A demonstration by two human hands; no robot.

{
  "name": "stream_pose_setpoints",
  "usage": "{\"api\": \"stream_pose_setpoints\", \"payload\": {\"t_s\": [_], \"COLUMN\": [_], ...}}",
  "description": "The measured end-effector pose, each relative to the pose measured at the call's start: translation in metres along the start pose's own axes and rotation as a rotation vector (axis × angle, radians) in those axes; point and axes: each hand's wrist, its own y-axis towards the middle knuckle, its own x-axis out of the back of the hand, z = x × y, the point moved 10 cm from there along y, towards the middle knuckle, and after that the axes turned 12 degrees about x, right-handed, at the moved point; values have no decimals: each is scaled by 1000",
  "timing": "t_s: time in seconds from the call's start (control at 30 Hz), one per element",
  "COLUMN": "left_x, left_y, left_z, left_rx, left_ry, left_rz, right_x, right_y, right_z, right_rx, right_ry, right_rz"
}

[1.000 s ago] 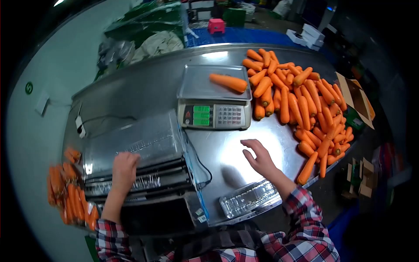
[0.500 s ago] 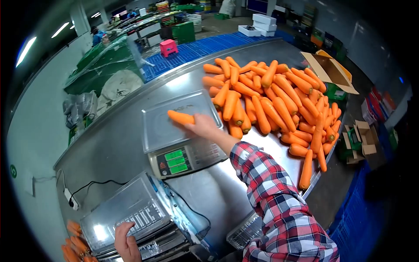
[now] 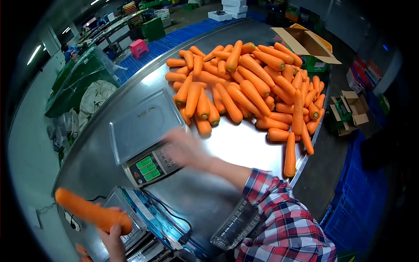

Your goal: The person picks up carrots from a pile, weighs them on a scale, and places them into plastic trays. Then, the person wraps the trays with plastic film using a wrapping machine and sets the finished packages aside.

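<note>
My left hand (image 3: 112, 239) is clamped around one end of a carrot (image 3: 89, 212), holding it up at the lower left, just above the sealing machine (image 3: 150, 222). My right hand (image 3: 185, 148) is a blur at the front corner of the scale (image 3: 139, 122), beside its keypad; open or closed, I cannot tell. The carrot pile (image 3: 244, 83) sits beyond on the steel table (image 3: 235, 146).

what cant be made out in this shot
Right hand: head view, motion blur smears its fingers; open or shut unclear.
Left hand: head view, bottom edge cuts it off; the long orange carrot it grips covers its fingers.
Grey weighing scale: head view, green display digits too small to read.
Clear plastic tray: head view, red plaid sleeve overlaps it.
</note>
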Motion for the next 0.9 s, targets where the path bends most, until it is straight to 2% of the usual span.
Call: {"api": "stream_pose_setpoints", "payload": {"t_s": [0.03, 0.07, 0.1, 0.13, 0.17, 0.23, 0.33, 0.43, 0.5, 0.57, 0.6, 0.67, 0.7, 0.73, 0.77, 0.8, 0.83, 0.9], "left_x": [19, 49, 79, 107, 139, 186, 167, 168, 163, 151, 131, 165, 190, 197, 202, 203, 208, 207], "left_y": [-5, -6, -6, -6, -2, -2, -26, -30, -36, -41, -48, -35, -40, -45, -44, -46, -48, -50], "left_z": [0, 7, 13, 18, 36, 60, 34, 58, 66, 69, 48, 71, 89, 95, 96, 96, 99, 102], "left_rx": [23, 46, 0, -45, 46, 233, 134, 189, 175, 100, -256, -139, -63, -52, -35, -15, 30, 156], "left_ry": [163, 325, 369, 413, 508, 698, 1318, 1316, 1317, 1316, 1406, 1169, 1055, 1070, 1082, 1131, 1090, 1028], "left_rz": [-2, -5, -53, -100, -109, -119, -171, -58, 15, 68, 34, -36, -91, -65, -59, -97, -112, -125], "right_x": [40, 86, 126, 151, 162, 161, 160, 195, 222, 257, 251, 225, 214, 204, 196, 195, 189, 182], "right_y": [-20, -44, -82, -85, -98, -110, -125, -86, -45, -59, -54, -48, -58, -70, -82, -92, -101, -116], "right_z": [-63, -100, -147, -133, -146, -154, -174, -142, -83, -151, -165, -195, -233, -251, -254, -253, -261, -268], "right_rx": [-196, -516, -591, -500, -753, -762, -788, -429, -271, -549, -539, -501, -570, -742, -744, -841, -810, -593], "right_ry": [-340, -215, -700, -973, -957, -1075, -811, -1058, -1363, -1333, -1336, -1320, -1309, -1189, -1138, -1125, -1054, -938], "right_rz": [-95, -153, -150, -116, 79, 345, 205, 131, -16, 0, 124, 389, 589, 683, 747, 728, 671, 688]}}
